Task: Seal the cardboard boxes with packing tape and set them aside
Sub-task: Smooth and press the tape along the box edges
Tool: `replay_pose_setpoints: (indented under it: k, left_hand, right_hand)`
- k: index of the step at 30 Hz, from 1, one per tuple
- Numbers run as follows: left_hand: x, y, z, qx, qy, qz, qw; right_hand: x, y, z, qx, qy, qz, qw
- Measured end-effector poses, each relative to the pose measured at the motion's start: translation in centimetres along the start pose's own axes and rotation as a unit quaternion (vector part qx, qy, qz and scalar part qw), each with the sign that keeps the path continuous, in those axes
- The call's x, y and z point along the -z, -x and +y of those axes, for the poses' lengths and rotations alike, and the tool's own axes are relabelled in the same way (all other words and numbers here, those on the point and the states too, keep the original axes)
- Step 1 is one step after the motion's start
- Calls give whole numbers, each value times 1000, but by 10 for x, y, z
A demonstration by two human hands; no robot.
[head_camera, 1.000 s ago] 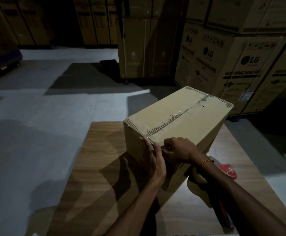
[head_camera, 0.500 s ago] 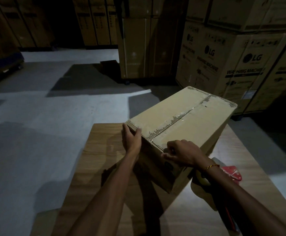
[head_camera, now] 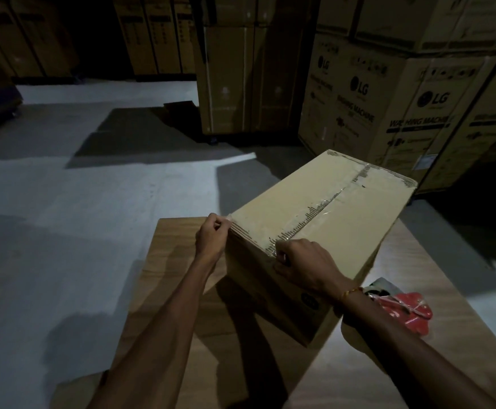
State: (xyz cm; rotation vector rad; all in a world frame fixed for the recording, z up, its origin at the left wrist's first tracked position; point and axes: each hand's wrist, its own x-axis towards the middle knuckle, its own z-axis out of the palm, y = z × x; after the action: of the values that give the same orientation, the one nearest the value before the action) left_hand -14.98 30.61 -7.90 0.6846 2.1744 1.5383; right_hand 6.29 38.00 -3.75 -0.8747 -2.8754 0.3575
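At a wooden table (head_camera: 179,290) in a dim warehouse, I steady a cardboard box (head_camera: 359,228) that stands across the table's far half, turned at an angle to its edges. A strip of clear packing tape (head_camera: 323,208) already runs along the top seam from the far edge to the near one. My left hand (head_camera: 211,240) curls its fingers onto the box's near left corner, gripping the cardboard edge. My right hand (head_camera: 303,264) is bent at the near end of the seam, fingers folded down over the tape end where it turns onto the box's side; whether they pinch the tape or only press it I cannot tell. The red tape dispenser (head_camera: 406,311) lies near the table's right edge, just behind my right wrist and out of my grip. I judge the sealing to be at its last touch: rubbing the tape end flat. Next calls for a firm hold on both sides, then lifting the box off the table. Stacked appliance cartons (head_camera: 394,93) rise beyond.
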Motion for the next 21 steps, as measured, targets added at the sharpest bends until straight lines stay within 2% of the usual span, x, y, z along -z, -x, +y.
replay_pose_setpoints:
  k: [7,12,21]
  left_hand:
    - [11,-15,-6,9,29,-65,997]
    - [13,-22,-11,-2,7,-76,997]
    - [20,-27,-9,-2,45,-88,995]
  right_hand:
    - [-3,-63,-27,13,17,-7,1000]
    - [-7,-103,-39,8,6,-43,999]
    - [-16,-128,-52,4,39,-20,999]
